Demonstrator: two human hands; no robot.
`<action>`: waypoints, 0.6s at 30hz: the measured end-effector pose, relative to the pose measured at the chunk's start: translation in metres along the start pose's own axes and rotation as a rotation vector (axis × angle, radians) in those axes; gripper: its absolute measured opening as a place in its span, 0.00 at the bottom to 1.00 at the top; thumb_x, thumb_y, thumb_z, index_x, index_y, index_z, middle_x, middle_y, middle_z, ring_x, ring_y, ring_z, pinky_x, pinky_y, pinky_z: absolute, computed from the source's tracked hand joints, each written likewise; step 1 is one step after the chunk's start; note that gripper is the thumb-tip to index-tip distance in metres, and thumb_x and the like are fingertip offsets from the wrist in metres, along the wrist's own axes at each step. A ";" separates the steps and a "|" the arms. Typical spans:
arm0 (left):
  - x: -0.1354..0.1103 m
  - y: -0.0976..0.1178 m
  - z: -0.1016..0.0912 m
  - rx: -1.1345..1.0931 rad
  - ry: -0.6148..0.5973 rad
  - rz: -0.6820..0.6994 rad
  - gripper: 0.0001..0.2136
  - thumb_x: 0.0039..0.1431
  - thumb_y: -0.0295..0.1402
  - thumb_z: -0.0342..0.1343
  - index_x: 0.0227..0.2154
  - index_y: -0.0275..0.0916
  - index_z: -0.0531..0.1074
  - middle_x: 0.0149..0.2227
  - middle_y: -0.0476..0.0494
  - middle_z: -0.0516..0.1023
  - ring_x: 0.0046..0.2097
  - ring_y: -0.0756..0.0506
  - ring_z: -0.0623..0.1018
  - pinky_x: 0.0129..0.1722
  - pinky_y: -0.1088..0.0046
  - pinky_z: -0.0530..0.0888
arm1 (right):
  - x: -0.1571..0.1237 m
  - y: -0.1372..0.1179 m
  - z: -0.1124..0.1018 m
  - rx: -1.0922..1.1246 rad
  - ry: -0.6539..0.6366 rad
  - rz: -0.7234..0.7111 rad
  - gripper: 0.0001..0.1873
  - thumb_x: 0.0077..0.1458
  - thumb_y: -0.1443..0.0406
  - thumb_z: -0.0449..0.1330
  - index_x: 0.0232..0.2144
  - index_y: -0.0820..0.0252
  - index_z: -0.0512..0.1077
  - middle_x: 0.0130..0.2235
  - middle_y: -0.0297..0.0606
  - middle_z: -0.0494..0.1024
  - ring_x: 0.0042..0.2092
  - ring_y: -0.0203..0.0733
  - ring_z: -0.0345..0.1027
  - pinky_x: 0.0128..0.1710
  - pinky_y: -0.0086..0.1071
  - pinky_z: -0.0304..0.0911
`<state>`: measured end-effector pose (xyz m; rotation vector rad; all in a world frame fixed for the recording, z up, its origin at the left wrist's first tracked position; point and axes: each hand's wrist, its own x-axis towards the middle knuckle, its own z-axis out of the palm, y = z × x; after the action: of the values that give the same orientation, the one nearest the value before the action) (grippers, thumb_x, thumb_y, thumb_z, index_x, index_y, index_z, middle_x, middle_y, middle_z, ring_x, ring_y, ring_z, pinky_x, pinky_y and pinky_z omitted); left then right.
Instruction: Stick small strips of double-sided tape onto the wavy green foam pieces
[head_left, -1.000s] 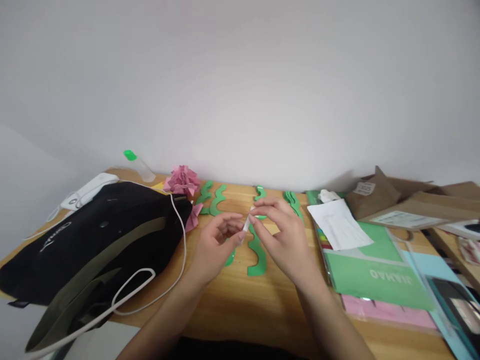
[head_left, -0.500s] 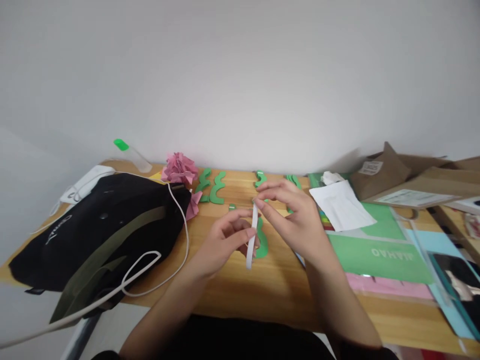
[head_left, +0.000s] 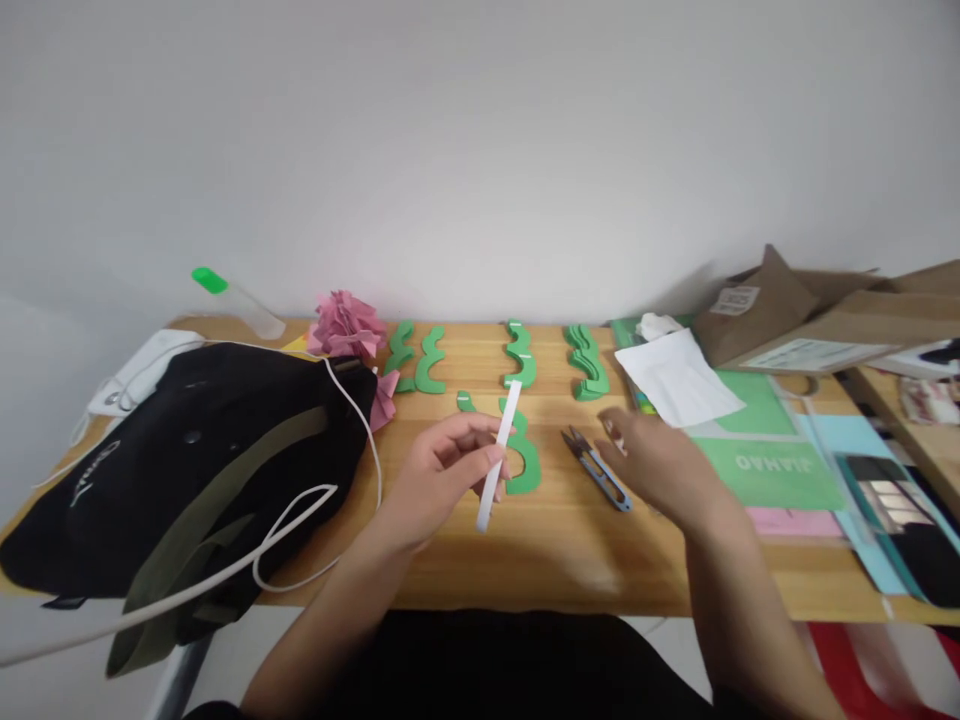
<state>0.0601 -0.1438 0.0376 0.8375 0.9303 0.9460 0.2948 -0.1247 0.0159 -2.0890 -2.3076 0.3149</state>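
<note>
My left hand (head_left: 455,462) pinches a narrow white strip (head_left: 498,455) between thumb and fingers, holding it slanted above the table. Just behind the strip lies a green curved cutout (head_left: 528,465), partly hidden by that hand. My right hand (head_left: 651,455) is over the table on the right, smeared by motion; its fingers look curled, but whether they hold anything is unclear. Close by on its left lie thread snips (head_left: 598,470) with blue handles. A small green piece (head_left: 466,401) with a white mark rests beyond my left hand.
Stacks of green wavy cutouts (head_left: 587,362) line the back of the wooden table (head_left: 555,560). Leftward are a black bag (head_left: 225,450), a white cable (head_left: 371,440) and pink paper flowers (head_left: 347,325). White paper (head_left: 679,380), green packets (head_left: 784,475), a cardboard box (head_left: 810,315) and a phone (head_left: 900,515) occupy the right.
My right hand has let go of the strip's upper end and moved right, uncovering the snips and the cutouts behind. My left hand keeps the strip, now tilted more. The view has shifted slightly.
</note>
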 end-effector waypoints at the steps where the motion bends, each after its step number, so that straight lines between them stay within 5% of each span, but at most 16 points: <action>1: 0.000 -0.001 0.000 -0.002 -0.005 0.000 0.10 0.48 0.35 0.64 0.33 0.37 0.74 0.21 0.51 0.75 0.20 0.52 0.72 0.20 0.77 0.70 | -0.005 0.004 0.011 -0.007 -0.077 0.002 0.13 0.56 0.65 0.54 0.41 0.61 0.74 0.37 0.48 0.81 0.35 0.49 0.75 0.30 0.36 0.65; 4: 0.000 -0.003 0.000 0.015 -0.005 0.022 0.09 0.50 0.35 0.63 0.34 0.37 0.74 0.22 0.51 0.75 0.20 0.52 0.72 0.21 0.76 0.71 | -0.020 0.005 0.038 -0.017 -0.154 0.021 0.22 0.53 0.73 0.52 0.51 0.62 0.68 0.52 0.55 0.74 0.45 0.51 0.75 0.38 0.39 0.67; 10: -0.002 -0.003 0.001 0.052 -0.014 0.064 0.08 0.52 0.34 0.61 0.35 0.37 0.74 0.22 0.51 0.74 0.21 0.52 0.72 0.22 0.76 0.70 | -0.034 -0.003 0.057 -0.014 -0.126 0.195 0.13 0.48 0.75 0.51 0.37 0.66 0.69 0.42 0.58 0.78 0.43 0.57 0.75 0.38 0.42 0.67; 13: -0.006 -0.002 0.001 0.038 -0.038 0.059 0.07 0.53 0.33 0.61 0.34 0.37 0.74 0.23 0.51 0.74 0.21 0.53 0.72 0.21 0.77 0.70 | -0.038 0.006 0.053 0.135 -0.056 0.199 0.09 0.51 0.72 0.51 0.34 0.62 0.69 0.40 0.54 0.78 0.36 0.54 0.75 0.34 0.43 0.67; 18: -0.013 -0.001 0.002 0.021 -0.071 0.053 0.05 0.55 0.31 0.60 0.35 0.39 0.74 0.23 0.52 0.75 0.21 0.53 0.73 0.21 0.79 0.71 | -0.048 0.003 0.014 0.603 0.158 -0.106 0.12 0.61 0.64 0.51 0.46 0.55 0.69 0.41 0.41 0.79 0.41 0.46 0.75 0.39 0.37 0.69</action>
<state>0.0584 -0.1565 0.0415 0.9120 0.8622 0.9476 0.3010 -0.1737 0.0082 -1.6255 -1.9042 0.7081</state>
